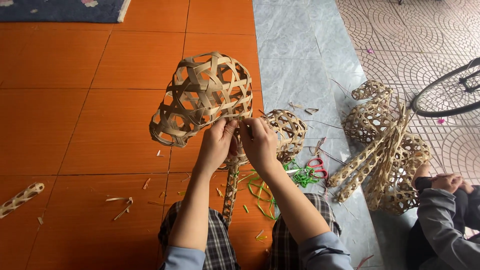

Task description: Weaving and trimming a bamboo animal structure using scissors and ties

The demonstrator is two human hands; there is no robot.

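You hold a woven bamboo piece [205,97] upright over the orange tiled floor [90,130]: an open-lattice dome of flat pale strips, shaped like a mushroom cap and tilted down to the left. Under the dome a narrow woven stem [230,192] drops straight toward the floor between your knees. Loose strip ends stick out where the dome meets the stem.

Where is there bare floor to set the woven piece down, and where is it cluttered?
Most open: the orange tiles between the blue rug and the woven basket head that the left hand and right hand hold. Crowded: the grey strip with green strips, red scissors and the pile of woven pieces.
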